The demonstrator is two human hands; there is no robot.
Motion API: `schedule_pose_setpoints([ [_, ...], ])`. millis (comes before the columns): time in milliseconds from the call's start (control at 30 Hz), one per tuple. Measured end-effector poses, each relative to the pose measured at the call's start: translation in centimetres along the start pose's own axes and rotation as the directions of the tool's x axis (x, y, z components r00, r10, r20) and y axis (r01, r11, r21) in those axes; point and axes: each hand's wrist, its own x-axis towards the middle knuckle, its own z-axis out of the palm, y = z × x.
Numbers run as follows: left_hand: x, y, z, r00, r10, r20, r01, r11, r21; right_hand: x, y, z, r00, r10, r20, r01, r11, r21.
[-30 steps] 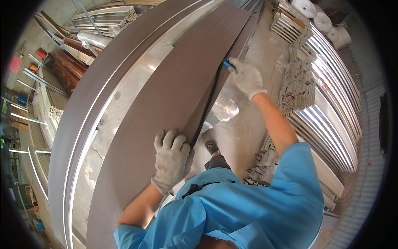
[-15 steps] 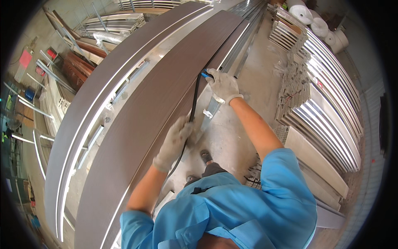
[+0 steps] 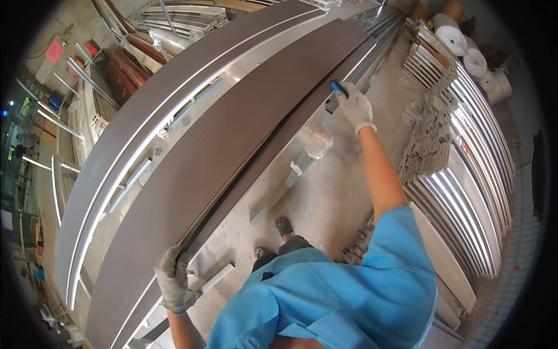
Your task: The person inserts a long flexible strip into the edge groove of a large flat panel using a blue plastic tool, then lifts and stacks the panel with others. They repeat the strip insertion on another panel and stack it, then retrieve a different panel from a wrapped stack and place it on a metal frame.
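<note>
A long brown panel lies diagonally in front of me. Along its near side runs a black flexible strip, stretched lengthwise. My left hand, in a pale work glove, is closed at the near lower edge with the strip's end at its fingers. My right hand, gloved too, is out over the far part of the panel's edge. It grips a small blue-and-black hand tool, whose exact kind I cannot make out, with the blue end pointing toward the panel.
A second brown panel lies beyond the first, on the left. Stacked metal profiles line the right side, with white rolls behind. Metal bars lie at the far end. Concrete floor shows between panel and stacks.
My hands have moved apart: the left down along the panel's edge, the right up and outward with the tool. The black strip, earlier hanging between them, now lies along the panel.
</note>
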Motion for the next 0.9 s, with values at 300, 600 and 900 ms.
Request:
schedule_pose_setpoints([
  [300, 1.4, -1.1, 0.3, 0.994, 0.051, 0.101, -0.089, 0.906, 0.415, 14.9, 5.3, 0.2, 0.981, 0.193, -0.021, -0.192, 0.951, -0.242],
  [600, 2.6, -3.2, 0.1, 0.885, 0.364, 0.29, -0.466, 0.691, 0.553, 15.0, 4.4, 1.3, 0.987, 0.157, 0.011, -0.149, 0.953, -0.264],
  [900, 3.4, -4.3, 0.4, 0.836, 0.51, 0.203, -0.545, 0.731, 0.41, 5.8, -0.7, 1.5, 0.996, 0.087, 0.034, -0.077, 0.969, -0.233],
])
